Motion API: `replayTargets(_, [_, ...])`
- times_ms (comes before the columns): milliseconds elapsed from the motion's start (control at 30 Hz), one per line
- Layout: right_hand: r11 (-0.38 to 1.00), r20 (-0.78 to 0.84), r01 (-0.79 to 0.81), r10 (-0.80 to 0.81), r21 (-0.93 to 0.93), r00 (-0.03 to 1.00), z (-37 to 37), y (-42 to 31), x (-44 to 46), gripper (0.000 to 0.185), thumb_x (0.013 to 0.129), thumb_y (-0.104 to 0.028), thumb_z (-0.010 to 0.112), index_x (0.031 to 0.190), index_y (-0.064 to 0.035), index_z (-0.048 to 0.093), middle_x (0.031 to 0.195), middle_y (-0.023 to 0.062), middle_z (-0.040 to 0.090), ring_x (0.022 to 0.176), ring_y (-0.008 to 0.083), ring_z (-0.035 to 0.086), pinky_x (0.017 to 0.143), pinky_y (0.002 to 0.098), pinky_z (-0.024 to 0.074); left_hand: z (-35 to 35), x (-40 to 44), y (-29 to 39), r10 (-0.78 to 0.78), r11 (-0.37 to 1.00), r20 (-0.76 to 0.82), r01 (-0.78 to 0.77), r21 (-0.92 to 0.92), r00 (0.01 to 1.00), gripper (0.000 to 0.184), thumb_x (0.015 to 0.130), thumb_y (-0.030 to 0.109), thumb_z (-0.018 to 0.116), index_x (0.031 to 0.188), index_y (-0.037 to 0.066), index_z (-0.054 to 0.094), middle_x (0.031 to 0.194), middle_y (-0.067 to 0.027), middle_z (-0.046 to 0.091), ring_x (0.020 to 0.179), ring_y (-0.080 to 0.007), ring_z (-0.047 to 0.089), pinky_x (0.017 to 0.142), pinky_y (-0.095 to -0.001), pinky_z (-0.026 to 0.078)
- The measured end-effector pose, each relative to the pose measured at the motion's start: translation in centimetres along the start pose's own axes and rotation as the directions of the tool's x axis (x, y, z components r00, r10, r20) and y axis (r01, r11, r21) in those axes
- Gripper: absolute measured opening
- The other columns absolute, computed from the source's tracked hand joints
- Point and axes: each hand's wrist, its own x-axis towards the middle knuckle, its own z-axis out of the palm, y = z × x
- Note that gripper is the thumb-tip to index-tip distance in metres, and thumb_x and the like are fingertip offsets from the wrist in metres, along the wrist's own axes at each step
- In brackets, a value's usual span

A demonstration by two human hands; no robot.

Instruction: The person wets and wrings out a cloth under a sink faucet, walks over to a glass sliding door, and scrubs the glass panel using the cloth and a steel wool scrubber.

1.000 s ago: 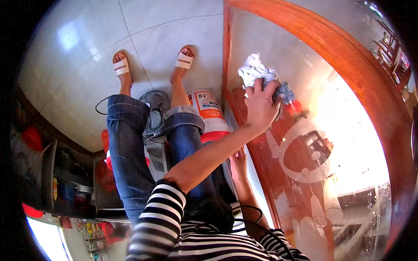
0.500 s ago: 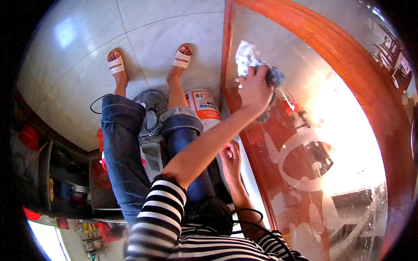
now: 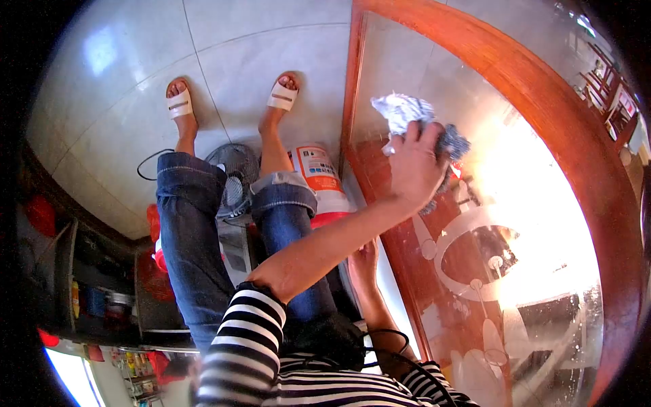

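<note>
My left hand (image 3: 415, 166) reaches across my body, its fingers closed over a bunched white-and-grey cloth (image 3: 403, 112). A darker grey part of the cloth bulges out beside the fingers. The cloth lies against the glass of a wood-framed panel (image 3: 468, 312), which carries wet streaks, pale curved patterns and a bright glare. My right hand (image 3: 367, 260) is lower down, behind the left forearm and close to the red rim of a white bucket (image 3: 330, 218). Its fingers are mostly hidden.
A bucket with an orange-and-white label (image 3: 319, 169) and a dark fan (image 3: 237, 173) stand near my legs. Shelves with jars (image 3: 119, 302) are at left. The reddish wooden frame (image 3: 569, 129) curves along the right. A black cable (image 3: 386, 339) loops by my chest.
My left hand and the cloth have moved down and to the right across the glass. My right hand has shifted slightly and is now more covered by the left forearm.
</note>
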Motion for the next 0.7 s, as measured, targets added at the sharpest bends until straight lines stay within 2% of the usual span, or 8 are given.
replayTargets(67, [0.992, 0.001, -0.093, 0.094, 0.090, 0.996, 0.2, 0.1, -0.6, 0.027, 0.086, -0.012, 0.062, 0.111, -0.0050, 0.055, 0.122, 0.0108, 0.047, 0.115, 0.0252, 0.043, 0.091, 0.0342, 0.0391, -0.2, -0.7, 0.4, -0.030, 0.999, 0.050, 0.031, -0.010, 0.998, 0.036, 0.078, 0.022, 0.067, 0.109, 0.011, 0.053, 0.109, -0.0145, 0.051, 0.099, -0.0381, 0.048, 0.086, -0.0469, 0.039])
replayTargets(133, [0.997, -0.031, 0.018, -0.021, -0.079, 0.999, 0.5, 1.0, 0.0, 0.029, 0.087, -0.012, 0.061, 0.114, -0.0051, 0.053, 0.121, 0.0092, 0.047, 0.113, 0.0221, 0.045, 0.089, 0.0325, 0.0414, -0.3, 0.5, -0.4, -0.151, 0.988, 0.071, 0.147, 0.056, 0.986, 0.037, 0.078, 0.023, 0.067, 0.110, 0.012, 0.052, 0.109, -0.0134, 0.051, 0.100, -0.0386, 0.047, 0.087, -0.0486, 0.039])
replayTargets(267, [0.996, 0.022, 0.082, -0.082, -0.035, 0.996, 0.2, -1.6, 0.3, 0.032, 0.090, -0.014, 0.058, 0.119, -0.0056, 0.049, 0.121, 0.0067, 0.047, 0.113, 0.0185, 0.046, 0.086, 0.0307, 0.0432, -0.6, 3.0, -3.5, -0.186, 0.971, 0.112, 0.164, 0.175, 0.976, 0.041, 0.077, 0.027, 0.069, 0.111, 0.013, 0.051, 0.107, -0.0136, 0.052, 0.101, -0.0384, 0.049, 0.085, -0.0487, 0.042])
replayTargets(367, [0.991, -0.098, 0.058, -0.046, 0.124, 0.994, 0.6, -5.3, 1.1, 0.030, 0.093, -0.021, 0.054, 0.118, -0.0048, 0.048, 0.116, 0.0077, 0.050, 0.112, 0.0170, 0.047, 0.084, 0.0299, 0.0441, -0.2, 2.3, -5.1, -0.024, 0.999, 0.112, 0.028, -0.032, 0.993, 0.038, 0.077, 0.025, 0.069, 0.110, 0.015, 0.053, 0.107, -0.0112, 0.053, 0.104, -0.0324, 0.050, 0.079, -0.0458, 0.045])
replayTargets(500, [0.986, -0.352, 0.106, -0.053, 0.133, 0.934, -1.9, -5.7, 3.7, 0.029, 0.095, -0.020, 0.049, 0.119, -0.0057, 0.045, 0.119, 0.0091, 0.050, 0.110, 0.0188, 0.047, 0.087, 0.0343, 0.0428, -0.7, 0.2, -7.6, 0.035, 0.879, 0.226, 0.078, -0.470, 0.973, 0.043, 0.077, 0.032, 0.071, 0.110, 0.013, 0.052, 0.104, -0.0136, 0.054, 0.099, -0.0314, 0.055, 0.082, -0.0400, 0.044])
replayTargets(567, [0.969, -0.399, 0.168, -0.085, 0.179, 0.913, -1.5, -8.4, 4.1, 0.035, 0.096, -0.023, 0.048, 0.126, -0.0070, 0.040, 0.126, 0.0099, 0.046, 0.115, 0.0189, 0.044, 0.091, 0.0347, 0.0410, -2.6, -0.6, -8.2, 0.065, 0.883, 0.256, 0.063, -0.464, 0.964, 0.043, 0.077, 0.032, 0.071, 0.111, 0.013, 0.053, 0.106, -0.0144, 0.054, 0.099, -0.0310, 0.055, 0.085, -0.0379, 0.044])
replayTargets(667, [0.957, -0.128, 0.164, -0.136, 0.242, 0.982, -0.3, -10.9, 4.9, 0.051, 0.093, -0.023, 0.052, 0.136, -0.0066, 0.030, 0.132, 0.0084, 0.040, 0.116, 0.0195, 0.042, 0.094, 0.0339, 0.0386, -5.2, -2.0, -9.1, 0.044, 0.866, 0.282, 0.104, -0.489, 0.959, 0.043, 0.079, 0.033, 0.071, 0.112, 0.011, 0.054, 0.112, -0.0143, 0.053, 0.104, -0.0280, 0.053, 0.090, -0.0352, 0.042])
replayTargets(700, [0.960, -0.060, 0.249, -0.244, 0.128, 0.968, -0.4, -9.1, 6.0, 0.056, 0.092, -0.024, 0.054, 0.139, -0.0098, 0.027, 0.136, 0.0090, 0.036, 0.120, 0.0215, 0.040, 0.099, 0.0347, 0.0349, -5.5, -2.3, -9.7, 0.013, 0.848, 0.288, 0.142, -0.510, 0.958, 0.043, 0.079, 0.033, 0.070, 0.112, 0.011, 0.055, 0.112, -0.0139, 0.053, 0.105, -0.0270, 0.053, 0.090, -0.0348, 0.041])
